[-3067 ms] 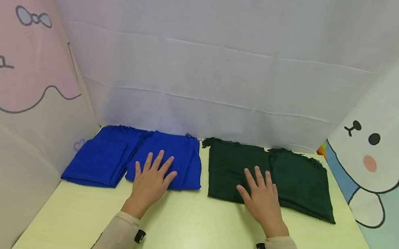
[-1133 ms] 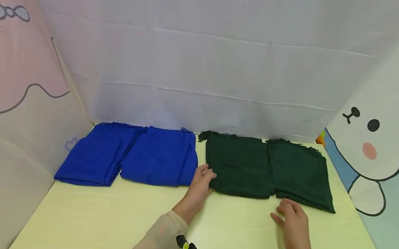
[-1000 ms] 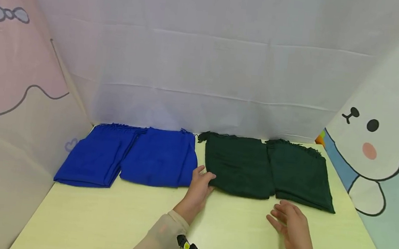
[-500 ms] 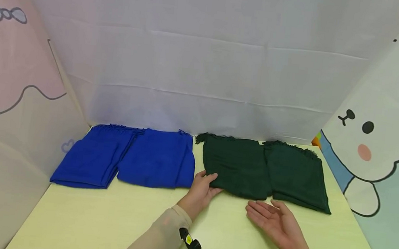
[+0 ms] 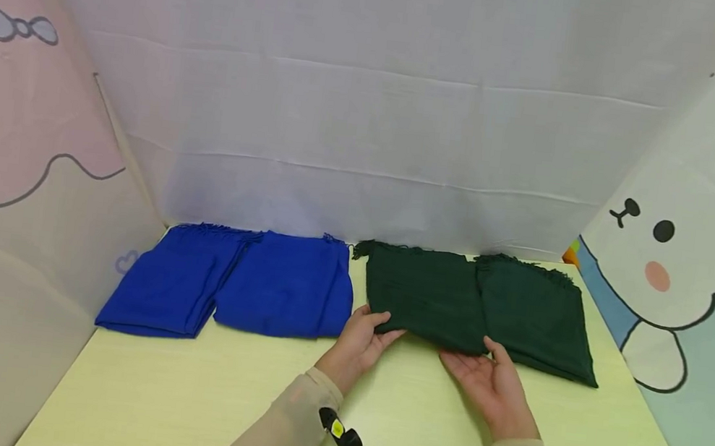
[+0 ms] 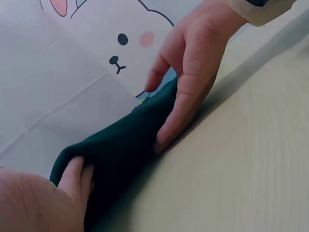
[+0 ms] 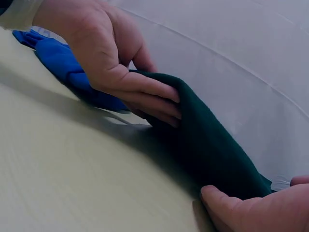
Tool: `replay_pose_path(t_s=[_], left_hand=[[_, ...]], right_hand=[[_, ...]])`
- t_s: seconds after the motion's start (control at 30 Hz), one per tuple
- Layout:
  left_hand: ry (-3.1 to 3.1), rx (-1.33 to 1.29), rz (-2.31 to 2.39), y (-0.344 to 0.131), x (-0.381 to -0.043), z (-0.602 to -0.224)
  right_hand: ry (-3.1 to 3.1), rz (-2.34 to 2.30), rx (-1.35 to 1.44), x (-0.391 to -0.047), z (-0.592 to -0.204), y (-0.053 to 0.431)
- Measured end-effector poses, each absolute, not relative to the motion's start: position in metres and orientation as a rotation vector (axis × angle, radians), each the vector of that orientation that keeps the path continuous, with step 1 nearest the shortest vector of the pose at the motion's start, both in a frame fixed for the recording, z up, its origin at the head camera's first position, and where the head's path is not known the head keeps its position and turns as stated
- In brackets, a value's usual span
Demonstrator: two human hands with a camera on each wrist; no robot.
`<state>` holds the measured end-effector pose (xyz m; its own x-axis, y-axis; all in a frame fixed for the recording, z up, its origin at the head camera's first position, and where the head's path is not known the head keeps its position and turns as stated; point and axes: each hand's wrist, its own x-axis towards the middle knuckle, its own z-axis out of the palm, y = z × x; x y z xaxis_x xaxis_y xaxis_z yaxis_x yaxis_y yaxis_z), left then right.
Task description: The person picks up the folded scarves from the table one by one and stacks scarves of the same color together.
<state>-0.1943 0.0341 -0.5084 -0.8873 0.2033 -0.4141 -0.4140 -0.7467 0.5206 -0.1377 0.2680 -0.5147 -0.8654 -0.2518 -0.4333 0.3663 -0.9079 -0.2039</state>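
A folded dark green cloth with a fringe lies at the back right of the pale yellow table. My left hand pinches its near left corner, thumb on top. My right hand is palm up with its fingers under the cloth's near edge and its thumb above. In the left wrist view the green cloth is raised slightly between my left hand and my right hand. The right wrist view shows my left hand gripping the green cloth and my right thumb beside it.
A folded blue cloth lies to the left of the green one, almost touching it; it also shows as the blue cloth. White fabric walls with cartoon animals close in the back and both sides. A second green fold lies to the right.
Both hands left the cloth tops. My left hand moved right to the green cloth's near left corner. My right hand turned palm up and slid under the near edge, which has lifted slightly.
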Motion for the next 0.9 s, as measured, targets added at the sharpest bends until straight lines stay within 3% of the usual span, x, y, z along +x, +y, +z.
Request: replay_pose_path(t_s=[0.4, 0.67, 0.9], left_hand=[[1.303, -0.368, 2.448, 0.015, -0.188, -0.519], [1.889, -0.13, 2.189, 0.009, -0.18, -0.525], [2.07, -0.074, 1.977, 0.001, -0.171, -0.521]], right_hand=[[0.51, -2.758, 0.772, -0.157, -0.51, 0.261], [0.655, -2.713, 0.915, -0.158, -0.51, 0.26], [0.757, -2.686, 0.931, -0.152, -0.509, 0.262]])
